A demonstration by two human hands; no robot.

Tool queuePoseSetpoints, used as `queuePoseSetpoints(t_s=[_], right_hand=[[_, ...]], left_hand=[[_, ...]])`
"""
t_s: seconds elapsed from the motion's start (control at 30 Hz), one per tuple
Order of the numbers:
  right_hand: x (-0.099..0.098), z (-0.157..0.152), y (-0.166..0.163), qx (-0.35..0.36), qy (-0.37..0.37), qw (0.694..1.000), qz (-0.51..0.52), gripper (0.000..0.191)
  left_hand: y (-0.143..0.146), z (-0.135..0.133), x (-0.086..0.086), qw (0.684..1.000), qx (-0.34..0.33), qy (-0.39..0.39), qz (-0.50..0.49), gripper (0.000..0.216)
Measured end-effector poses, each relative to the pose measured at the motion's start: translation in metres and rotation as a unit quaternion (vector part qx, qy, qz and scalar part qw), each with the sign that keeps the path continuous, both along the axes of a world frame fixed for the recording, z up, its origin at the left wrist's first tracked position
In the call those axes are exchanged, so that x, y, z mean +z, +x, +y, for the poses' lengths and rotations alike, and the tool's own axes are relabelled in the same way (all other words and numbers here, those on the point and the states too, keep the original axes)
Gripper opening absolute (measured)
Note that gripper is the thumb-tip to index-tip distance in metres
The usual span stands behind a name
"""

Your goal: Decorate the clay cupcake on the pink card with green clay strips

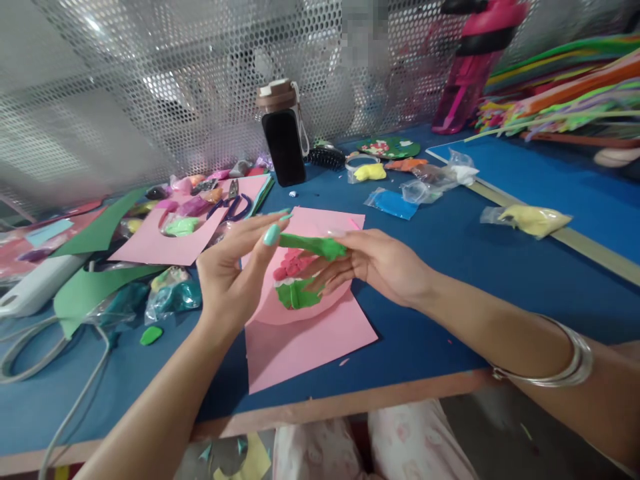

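Note:
A stretched piece of green modelling clay [315,245] hangs in the air between my two hands. My left hand [230,270] is closed at its thin left end, with the thumb and fingertips close together. The thicker right end is pinched by my right hand [383,263], whose lower fingers are slightly curled underneath. Below them, a pink clay shape [290,265] and a flat green clay leaf shape [300,295] lie on a rounded pink paper piece. That piece rests on a pink paper sheet [305,353], and my hands partly cover these shapes.
Scissors [239,208], a cut pink sheet [150,243] and bagged clay [175,297] lie to the left, near a white cable [95,373]. A dark bottle [284,143] stands behind. Yellow clay [535,220] and a blue clay packet [393,203] lie to the right.

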State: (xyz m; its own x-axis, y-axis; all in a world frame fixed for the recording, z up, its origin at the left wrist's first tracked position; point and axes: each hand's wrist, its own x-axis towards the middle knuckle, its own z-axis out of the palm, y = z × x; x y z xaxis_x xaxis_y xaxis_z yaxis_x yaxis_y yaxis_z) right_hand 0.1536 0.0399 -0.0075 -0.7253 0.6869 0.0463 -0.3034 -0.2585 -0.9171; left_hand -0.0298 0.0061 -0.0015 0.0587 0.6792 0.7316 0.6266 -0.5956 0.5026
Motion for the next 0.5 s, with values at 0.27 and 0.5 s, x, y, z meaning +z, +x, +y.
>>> queuePoseSetpoints(t_s=[0.27,0.5], right_hand=[[0.0018,-0.0076,-0.0042,0.076,0.041,0.996,-0.023,0.043],[0.0072,-0.0068,-0.002,0.067,0.033,0.996,-0.052,0.03]], left_hand=[[0.0053,0.0037,-0.0067,0.969,-0.126,0.069,0.202,0.026],[0.0065,0.0047,-0.003,0.968,-0.178,0.024,0.177,0.035]])
